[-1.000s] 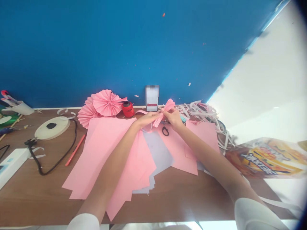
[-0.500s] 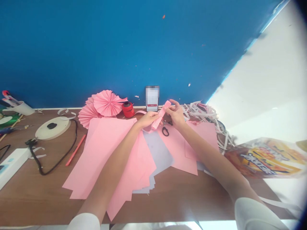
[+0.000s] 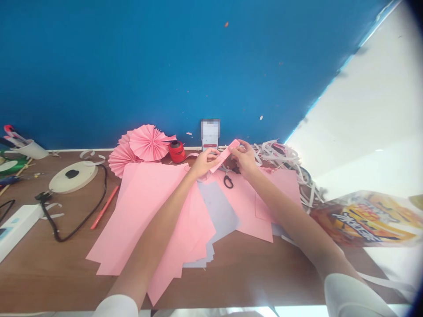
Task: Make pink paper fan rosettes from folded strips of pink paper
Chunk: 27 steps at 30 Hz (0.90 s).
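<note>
at centre frame the paper strip (image 3: pixel 225 155) is now pressed flat, no longer fanned. it is kept pinched at its ends by the left hand (image 3: pixel 204 162) and right hand (image 3: pixel 244 159).

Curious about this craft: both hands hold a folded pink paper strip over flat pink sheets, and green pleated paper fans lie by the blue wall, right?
No. The head view shows the pleated paper fans by the blue wall are pink, not green. The left hand and right hand do hold the folded pink paper strip over the flat pink sheets.
</note>
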### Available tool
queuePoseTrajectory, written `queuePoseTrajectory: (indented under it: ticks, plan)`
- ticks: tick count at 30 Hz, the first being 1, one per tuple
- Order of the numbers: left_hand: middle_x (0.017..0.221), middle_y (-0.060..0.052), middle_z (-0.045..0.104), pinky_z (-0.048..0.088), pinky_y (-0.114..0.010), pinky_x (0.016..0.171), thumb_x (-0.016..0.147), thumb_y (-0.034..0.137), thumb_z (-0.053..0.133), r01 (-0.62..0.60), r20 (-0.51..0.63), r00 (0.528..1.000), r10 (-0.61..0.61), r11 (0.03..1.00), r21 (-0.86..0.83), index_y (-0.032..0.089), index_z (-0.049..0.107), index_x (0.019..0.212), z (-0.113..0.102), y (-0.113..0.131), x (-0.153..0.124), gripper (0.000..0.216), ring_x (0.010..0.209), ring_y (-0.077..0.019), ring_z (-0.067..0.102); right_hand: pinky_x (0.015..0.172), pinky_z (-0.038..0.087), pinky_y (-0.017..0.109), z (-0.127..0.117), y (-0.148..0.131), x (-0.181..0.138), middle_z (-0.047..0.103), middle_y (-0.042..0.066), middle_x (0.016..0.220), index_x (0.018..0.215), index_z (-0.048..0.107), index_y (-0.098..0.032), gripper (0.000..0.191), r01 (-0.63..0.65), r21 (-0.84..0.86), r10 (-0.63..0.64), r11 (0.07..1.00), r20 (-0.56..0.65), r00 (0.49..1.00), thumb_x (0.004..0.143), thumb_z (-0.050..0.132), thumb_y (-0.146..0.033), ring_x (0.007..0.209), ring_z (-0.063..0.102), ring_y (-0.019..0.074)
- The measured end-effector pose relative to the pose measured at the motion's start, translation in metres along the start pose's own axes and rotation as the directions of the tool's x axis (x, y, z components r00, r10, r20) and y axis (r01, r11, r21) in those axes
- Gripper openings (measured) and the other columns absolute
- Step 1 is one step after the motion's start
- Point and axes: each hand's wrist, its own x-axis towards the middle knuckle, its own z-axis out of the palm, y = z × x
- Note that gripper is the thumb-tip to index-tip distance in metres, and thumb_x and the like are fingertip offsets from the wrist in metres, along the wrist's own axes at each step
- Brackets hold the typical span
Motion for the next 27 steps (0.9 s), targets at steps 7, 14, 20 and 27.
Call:
queuePoseTrajectory:
  ticks: [7, 14, 20, 27]
  plan:
    - [0.091, -0.011, 0.071, 0.052, -0.031, 0.073, 0.076, 0.037, 0.069, -0.085, -0.043, 0.996, 0.083, 0.995, -0.046, 0.013, 0.062, 0.099, 0.004, -0.007, 0.002, 0.035, 0.08, -0.0199, 0.069, 0.056, 0.041, 0.021, -0.002, 0.007, 0.005, 0.056, -0.009, 0.067, 0.107, 0.05, -0.023, 0.058, 0.05, 0.061, -0.048, 0.997, -0.023, 0.999, 0.059, 0.08, -0.034, 0.056, 0.05, 0.0066]
    - [0.087, -0.008, 0.071, 0.05, -0.027, 0.071, 0.074, 0.039, 0.07, -0.085, -0.109, 0.991, 0.079, 0.995, -0.051, 0.012, 0.066, 0.087, 0.004, -0.017, 0.006, 0.03, 0.077, -0.0162, 0.066, 0.052, 0.041, 0.023, -0.001, 0.006, 0.002, 0.06, -0.007, 0.073, 0.11, 0.048, -0.023, 0.061, 0.032, -0.009, -0.031, 0.999, 0.03, 0.999, 0.06, 0.079, -0.04, 0.056, 0.051, 0.0084]
    - [0.08, -0.004, 0.069, 0.049, -0.028, 0.07, 0.071, 0.041, 0.072, 0.049, -0.025, 0.998, -0.056, 0.974, -0.219, 0.012, 0.065, 0.086, 0.006, -0.019, 0.005, 0.033, 0.069, -0.0142, 0.063, 0.049, 0.041, 0.023, -0.001, 0.0, -0.001, 0.061, -0.006, 0.074, 0.118, 0.047, -0.024, 0.066, 0.019, -0.016, -0.017, 1.0, 0.131, 0.991, 0.063, 0.078, -0.042, 0.055, 0.052, 0.0097]
    - [0.075, -0.002, 0.067, 0.047, -0.027, 0.07, 0.069, 0.036, 0.075, 0.115, 0.013, 0.993, -0.116, 0.945, -0.307, 0.013, 0.064, 0.08, 0.005, -0.018, 0.0, 0.028, 0.067, -0.0127, 0.062, 0.047, 0.042, 0.023, 0.002, 0.007, -0.004, 0.061, -0.006, 0.072, 0.117, 0.047, -0.025, 0.066, -0.04, 0.027, 0.035, 0.999, 0.163, 0.986, 0.061, 0.079, -0.041, 0.054, 0.053, 0.0103]
